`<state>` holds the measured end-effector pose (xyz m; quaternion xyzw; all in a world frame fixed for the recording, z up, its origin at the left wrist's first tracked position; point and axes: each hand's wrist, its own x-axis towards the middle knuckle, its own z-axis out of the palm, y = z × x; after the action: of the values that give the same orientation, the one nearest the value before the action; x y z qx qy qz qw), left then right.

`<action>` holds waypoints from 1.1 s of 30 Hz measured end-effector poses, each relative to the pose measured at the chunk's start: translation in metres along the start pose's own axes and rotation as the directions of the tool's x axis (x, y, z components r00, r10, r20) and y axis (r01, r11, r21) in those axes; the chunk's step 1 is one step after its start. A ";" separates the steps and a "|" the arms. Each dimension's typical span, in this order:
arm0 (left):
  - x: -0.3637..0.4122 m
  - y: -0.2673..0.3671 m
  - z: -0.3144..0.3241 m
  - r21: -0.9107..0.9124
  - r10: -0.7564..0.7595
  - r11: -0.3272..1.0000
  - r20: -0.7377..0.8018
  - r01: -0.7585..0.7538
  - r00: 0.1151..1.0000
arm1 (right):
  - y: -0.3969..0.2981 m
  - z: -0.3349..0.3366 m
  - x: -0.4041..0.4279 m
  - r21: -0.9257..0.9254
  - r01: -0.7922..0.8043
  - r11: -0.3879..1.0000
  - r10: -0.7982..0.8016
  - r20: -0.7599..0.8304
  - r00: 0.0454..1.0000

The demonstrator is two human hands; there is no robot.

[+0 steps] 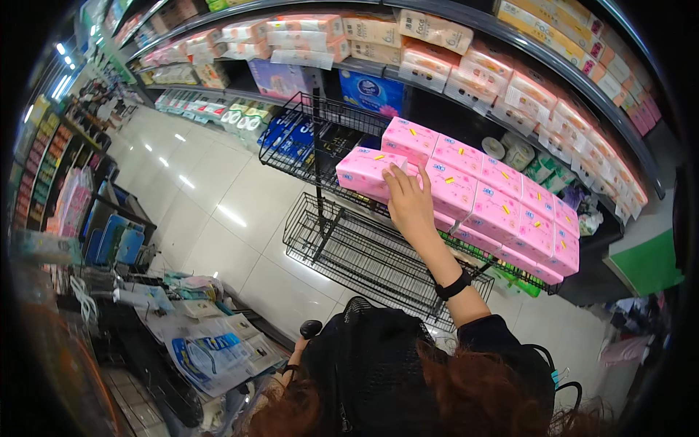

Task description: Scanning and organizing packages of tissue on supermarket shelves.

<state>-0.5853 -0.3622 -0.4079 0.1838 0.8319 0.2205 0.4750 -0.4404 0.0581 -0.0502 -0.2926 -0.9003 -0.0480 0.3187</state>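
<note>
My right hand (408,198) rests over the right end of a pink tissue pack (365,170), fingers bent over its top and thumb hidden from sight. This pack sits at the left end of a stack of matching pink packs (494,210), slightly askew from them. The stack stands on the upper tier of a black wire rack (349,121). A black band circles my right wrist. My left hand (300,349) shows only in part beside a black rounded knob (311,328); a black mesh bag (377,349) covers much of that side.
Shelves (349,5) of wrapped tissue packs curve behind the rack. Below is a lower wire basket (360,246). Pale floor tiles (235,218) run to the left. Packaged goods (218,349) hang at lower left, and a green panel (647,262) stands at right.
</note>
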 end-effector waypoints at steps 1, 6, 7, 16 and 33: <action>0.006 0.003 -0.006 0.018 0.003 1.000 0.035 -0.004 0.999 | -0.001 0.000 -0.001 -0.068 -0.026 0.997 0.025 -0.013 1.000; 0.026 0.011 -0.023 0.106 0.027 0.993 0.185 -0.047 0.982 | 0.003 0.008 -0.002 -0.264 -0.129 0.956 0.138 0.018 0.990; 0.030 0.014 -0.027 0.121 0.036 0.991 0.213 -0.063 0.976 | 0.004 0.012 -0.004 -0.282 -0.142 0.949 0.152 0.012 0.988; 0.055 0.034 -0.046 0.244 0.080 0.952 0.393 -0.187 0.916 | -0.015 0.004 -0.003 -0.182 -0.155 0.971 0.176 0.105 0.979; 0.025 0.116 -0.065 0.972 0.056 -0.046 0.231 -0.229 0.971 | -0.011 0.033 0.006 -0.253 -0.058 0.966 0.078 0.071 0.994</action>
<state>-0.6428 -0.2654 -0.3334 0.5657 0.6825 -0.4055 0.2229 -0.4685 0.0606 -0.0715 -0.3630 -0.8885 -0.1383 0.2442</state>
